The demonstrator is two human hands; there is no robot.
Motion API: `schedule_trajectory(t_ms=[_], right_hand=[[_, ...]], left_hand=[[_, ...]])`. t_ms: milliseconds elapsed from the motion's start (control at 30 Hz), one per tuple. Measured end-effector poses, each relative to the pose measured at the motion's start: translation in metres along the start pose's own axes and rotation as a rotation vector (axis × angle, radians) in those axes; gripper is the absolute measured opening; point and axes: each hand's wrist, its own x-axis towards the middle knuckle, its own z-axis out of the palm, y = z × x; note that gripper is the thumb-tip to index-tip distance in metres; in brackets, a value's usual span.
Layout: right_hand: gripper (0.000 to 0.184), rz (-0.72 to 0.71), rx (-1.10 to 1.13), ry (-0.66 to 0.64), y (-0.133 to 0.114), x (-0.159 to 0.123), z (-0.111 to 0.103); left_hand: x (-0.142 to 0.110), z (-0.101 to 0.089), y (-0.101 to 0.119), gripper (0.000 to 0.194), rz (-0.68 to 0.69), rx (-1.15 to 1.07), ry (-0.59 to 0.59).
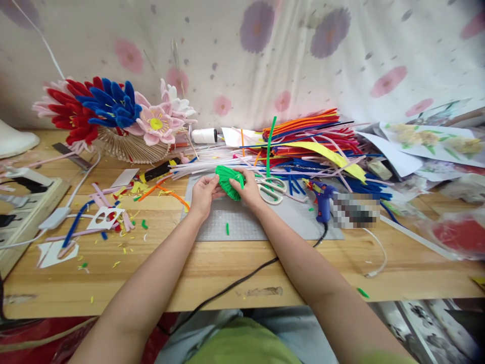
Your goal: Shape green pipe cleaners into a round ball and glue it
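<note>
Both my hands meet over a grey cutting mat (pixel 242 227) on the wooden table. My left hand (pixel 203 193) pinches the left side of a green pipe-cleaner piece (pixel 228 180), a ribbed fan-like shape. My right hand (pixel 250 188) grips its right side, fingers curled round it. One long green pipe cleaner (pixel 269 144) stands up just behind the piece. White-handled scissors (pixel 272 189) lie on the mat right beside my right hand.
A blue glue gun (pixel 322 199) lies right of the scissors, its black cord running to the table's front edge. A heap of coloured pipe cleaners (pixel 314 139) fills the back. Finished pipe-cleaner flowers (pixel 109 108) stand back left. Scraps and paper templates (pixel 102 217) litter the left.
</note>
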Motion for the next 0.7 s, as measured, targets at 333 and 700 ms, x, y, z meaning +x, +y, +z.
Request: schedule_trajectory(t_ms=[333, 700], right_hand=[[0.041, -0.041, -0.026, 0.008, -0.0029, -0.0047, 0.0036], [0.038, -0.031, -0.017, -0.005, -0.0054, -0.0047, 0.0019]], left_hand=[[0.0069, -0.0062, -0.0068, 0.048, 0.105, 0.167, 0.086], [0.0055, -0.0055, 0.0002, 0.038, 0.054, 0.11, 0.041]])
